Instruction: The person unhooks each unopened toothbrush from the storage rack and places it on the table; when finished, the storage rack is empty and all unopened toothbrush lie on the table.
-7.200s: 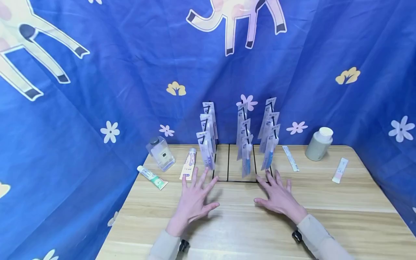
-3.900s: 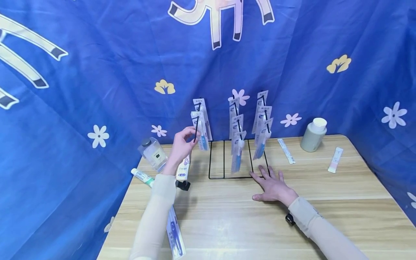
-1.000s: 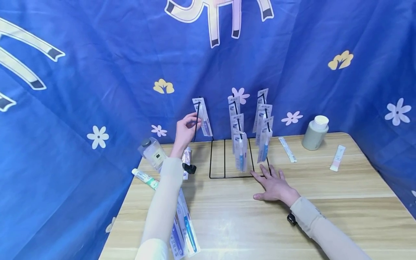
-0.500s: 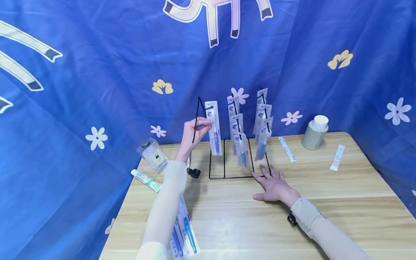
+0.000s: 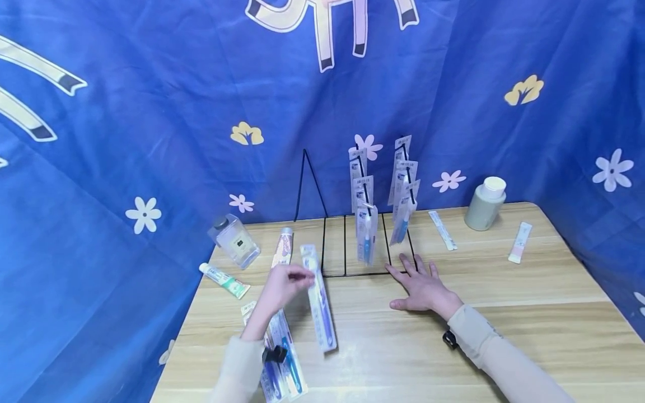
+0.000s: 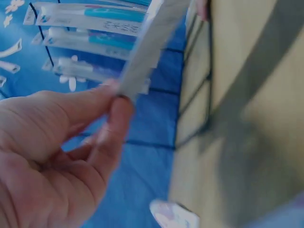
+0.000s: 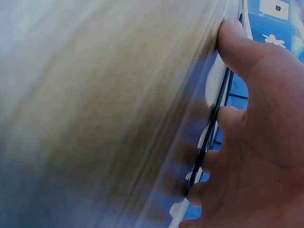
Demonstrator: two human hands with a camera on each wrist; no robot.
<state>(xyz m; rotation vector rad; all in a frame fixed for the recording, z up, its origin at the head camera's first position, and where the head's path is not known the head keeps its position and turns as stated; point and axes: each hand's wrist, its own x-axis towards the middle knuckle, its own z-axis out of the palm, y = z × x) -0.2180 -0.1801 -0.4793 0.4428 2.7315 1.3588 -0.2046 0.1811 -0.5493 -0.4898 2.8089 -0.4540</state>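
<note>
Thumb and fingers of my left hand (image 5: 283,286) pinch a packaged toothbrush (image 5: 321,313) with a purple handle, held tilted over the table in front of the black wire rack (image 5: 333,276). From the left wrist view, the pack (image 6: 154,45) appears almost edge-on between thumb and fingertips. My right hand (image 5: 424,290) has its fingers spread, fingertips at the rack's front right corner. Packaged toothbrushes hang on the middle hook (image 5: 367,238) and right hook; the left hook (image 5: 300,184) is bare. Packs with a blue toothbrush (image 5: 292,364) and a purple one (image 5: 272,380) lie beneath my left forearm, partly hidden.
Left of the rack are a clear bottle with a black cap (image 5: 237,242), a green-and-white toothpaste tube (image 5: 225,280) and a pink tube (image 5: 284,247). On the right lie two slim sachets (image 5: 443,230), near a grey bottle with a white lid (image 5: 485,204). A blue curtain hangs behind.
My left hand has taken the packs off the left hook one by one; two went onto the table. The last has now come off and down toward the front. My right hand stays put.
</note>
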